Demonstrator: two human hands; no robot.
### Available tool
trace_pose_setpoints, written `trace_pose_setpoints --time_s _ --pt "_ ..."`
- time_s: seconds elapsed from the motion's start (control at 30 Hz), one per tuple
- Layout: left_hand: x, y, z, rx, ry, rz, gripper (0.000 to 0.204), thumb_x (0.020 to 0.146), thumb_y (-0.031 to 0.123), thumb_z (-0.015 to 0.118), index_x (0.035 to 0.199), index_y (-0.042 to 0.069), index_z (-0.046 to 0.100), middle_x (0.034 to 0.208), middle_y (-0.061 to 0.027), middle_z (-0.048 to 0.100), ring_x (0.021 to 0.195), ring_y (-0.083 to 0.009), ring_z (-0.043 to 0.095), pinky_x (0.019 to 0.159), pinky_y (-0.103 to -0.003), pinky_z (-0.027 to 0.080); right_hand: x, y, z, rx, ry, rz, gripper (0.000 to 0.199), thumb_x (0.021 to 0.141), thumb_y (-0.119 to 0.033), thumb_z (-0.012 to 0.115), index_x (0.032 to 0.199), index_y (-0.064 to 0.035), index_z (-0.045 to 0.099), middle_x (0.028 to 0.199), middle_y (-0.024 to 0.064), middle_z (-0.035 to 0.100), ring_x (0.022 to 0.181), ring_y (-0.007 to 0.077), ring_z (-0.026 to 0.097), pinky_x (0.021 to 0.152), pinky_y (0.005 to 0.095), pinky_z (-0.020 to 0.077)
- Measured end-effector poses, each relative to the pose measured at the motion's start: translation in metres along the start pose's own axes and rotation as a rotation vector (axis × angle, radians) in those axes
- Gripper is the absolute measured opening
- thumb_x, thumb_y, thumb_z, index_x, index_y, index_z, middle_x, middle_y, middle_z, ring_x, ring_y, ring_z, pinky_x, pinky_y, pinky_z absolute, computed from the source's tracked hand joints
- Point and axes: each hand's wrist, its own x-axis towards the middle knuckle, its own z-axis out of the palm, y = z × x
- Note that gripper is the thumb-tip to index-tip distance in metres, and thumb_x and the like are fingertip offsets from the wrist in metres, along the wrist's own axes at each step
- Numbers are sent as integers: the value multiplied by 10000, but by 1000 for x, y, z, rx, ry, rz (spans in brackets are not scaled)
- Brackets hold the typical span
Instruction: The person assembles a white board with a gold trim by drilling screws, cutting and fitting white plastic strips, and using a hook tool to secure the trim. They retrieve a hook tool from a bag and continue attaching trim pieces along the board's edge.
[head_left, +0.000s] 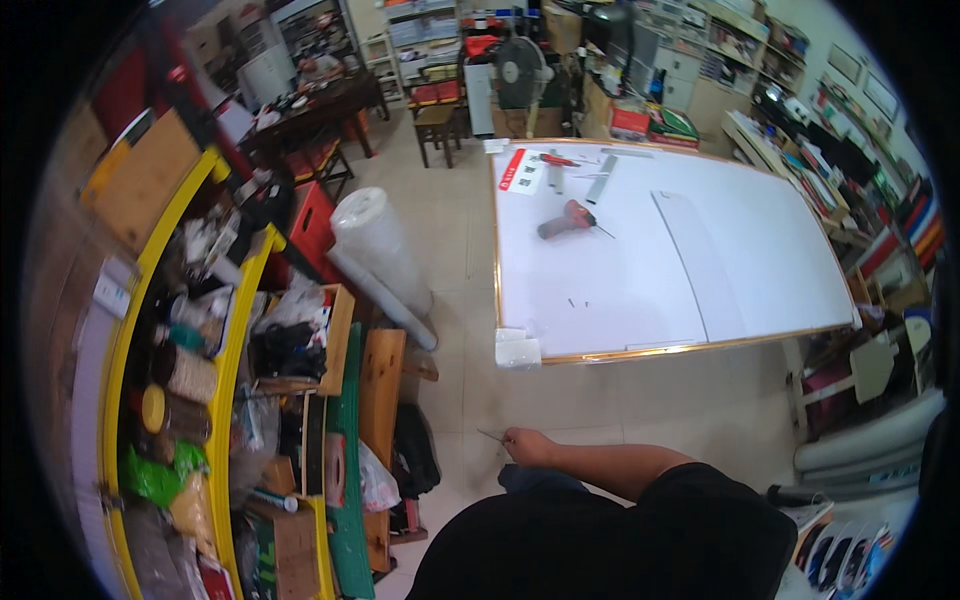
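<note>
My right hand (527,447) is closed, held low in front of my body with the forearm reaching in from the right. A thin, greyish, rod-like piece (490,435) sticks out from its fingertips; its exact kind is too small to tell. My left hand is out of sight. Beyond my right hand, across a strip of floor, stands a table with a white top (600,275) and a gold-coloured edge. On it lie a red and dark power drill (567,221) with a long bit, a red-handled tool (558,160), grey metal strips (601,182) and a few tiny dark pieces (573,302).
Yellow-edged shelves (235,340) crammed with jars and bags line the left. A wrapped white roll (372,235) stands beside them, near a wooden plank (383,380). At the back are a fan (523,72) and a stool (436,130). Another person (320,68) is at a dark table.
</note>
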Motion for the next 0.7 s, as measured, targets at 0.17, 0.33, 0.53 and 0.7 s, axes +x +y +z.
trace_pose_setpoints --time_s 0.17,0.33,0.53,0.7 --pt "48 70 -54 140 -40 25 324 955 286 626 1219 130 729 1180 -110 731 1130 -300 672 995 -447 509 13 20 -42 141 41 -104 287 989 -248 600 1153 -33 700 1022 219 725 984 368 700 857 454 546" --pt "89 127 -110 224 -15 1 318 953 285 632 1207 123 733 1164 -121 733 1113 -306 678 980 -447 516 44 20 -83 144 241 -218 297 1003 -270 593 1176 -53 700 999 185 730 948 374 696 844 458 547" --pt "139 185 -160 272 -7 18 311 951 285 640 1192 114 737 1144 -136 735 1092 -313 684 962 -447 524 79 8 -141 291 369 -155 296 998 -284 619 1136 -31 686 930 169 721 855 305 695 780 422 542" --pt "195 231 -191 336 -57 51 306 950 284 646 1181 107 741 1127 -147 737 1075 -318 690 947 -447 531 83 13 -169 460 551 22 287 987 -233 651 1179 -19 642 901 137 713 820 222 681 764 368 546"
